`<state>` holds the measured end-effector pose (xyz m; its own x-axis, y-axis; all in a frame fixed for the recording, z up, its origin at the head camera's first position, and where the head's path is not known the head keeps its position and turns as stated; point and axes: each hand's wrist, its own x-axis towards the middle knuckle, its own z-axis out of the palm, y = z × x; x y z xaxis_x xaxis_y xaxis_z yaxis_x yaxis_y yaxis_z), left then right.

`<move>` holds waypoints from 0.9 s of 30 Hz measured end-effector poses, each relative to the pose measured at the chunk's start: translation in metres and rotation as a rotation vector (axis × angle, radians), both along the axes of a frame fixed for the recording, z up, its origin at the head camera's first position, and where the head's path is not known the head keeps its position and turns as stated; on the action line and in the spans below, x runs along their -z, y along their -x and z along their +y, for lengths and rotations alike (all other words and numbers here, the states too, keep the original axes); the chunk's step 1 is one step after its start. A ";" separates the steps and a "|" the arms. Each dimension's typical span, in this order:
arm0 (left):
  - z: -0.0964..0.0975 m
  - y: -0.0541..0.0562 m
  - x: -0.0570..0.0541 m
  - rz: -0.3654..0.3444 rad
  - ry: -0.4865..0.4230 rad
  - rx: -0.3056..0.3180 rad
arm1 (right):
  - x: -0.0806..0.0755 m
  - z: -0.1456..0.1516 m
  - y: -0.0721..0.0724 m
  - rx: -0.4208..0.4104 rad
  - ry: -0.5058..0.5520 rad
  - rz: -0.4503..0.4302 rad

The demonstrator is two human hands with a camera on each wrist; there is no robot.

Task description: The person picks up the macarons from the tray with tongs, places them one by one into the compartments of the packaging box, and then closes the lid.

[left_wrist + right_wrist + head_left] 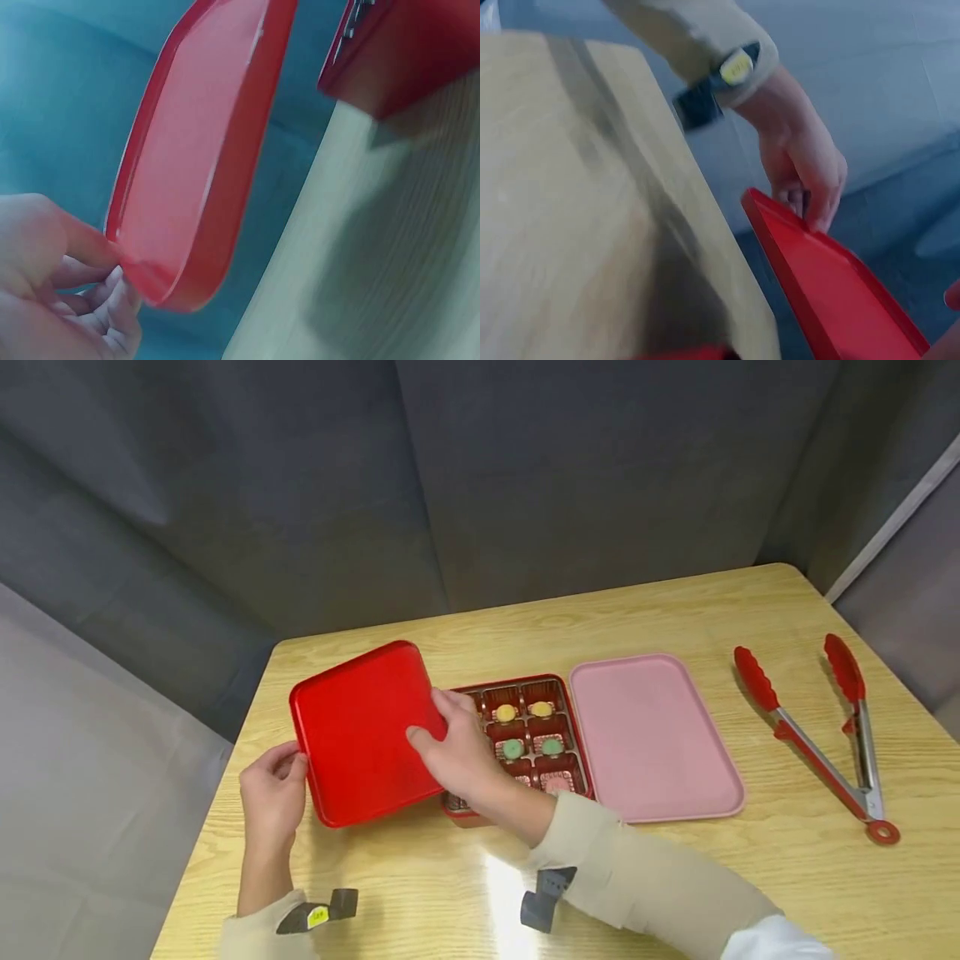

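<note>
A shallow-rimmed red lid (pixel 367 735) is held up, tilted, over the left part of the table. My left hand (pixel 273 789) pinches its left edge between thumb and fingers, seen close in the left wrist view beside the lid's rounded corner (pixel 180 285). From the opposite side my right hand (pixel 461 747) grips the lid's right edge, thumb lying over its face. Under and behind that hand stands an open red box (pixel 587 768), divided into compartments with small yellow, green and pink round pieces inside. Its left part is hidden by the lid and hand.
A pink tray (pixel 656 739) lies just right of the box. Farther right, spread-open tongs (pixel 825 752) with red tips rest on the wooden table (pixel 622 885). Dark grey curtains (pixel 600 485) hang behind the table's far edge.
</note>
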<state>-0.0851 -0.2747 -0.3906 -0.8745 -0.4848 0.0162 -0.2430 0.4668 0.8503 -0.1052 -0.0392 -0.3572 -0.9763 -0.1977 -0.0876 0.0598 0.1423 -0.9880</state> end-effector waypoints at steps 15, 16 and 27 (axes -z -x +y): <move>0.057 0.012 -0.007 0.156 -0.348 0.213 | 0.004 0.093 0.018 0.075 -0.067 0.193; 0.060 0.013 -0.007 0.165 -0.363 0.220 | 0.005 0.097 0.018 0.079 -0.057 0.196; 0.085 0.016 -0.010 0.269 -0.467 0.286 | 0.012 0.129 0.018 0.153 -0.102 0.284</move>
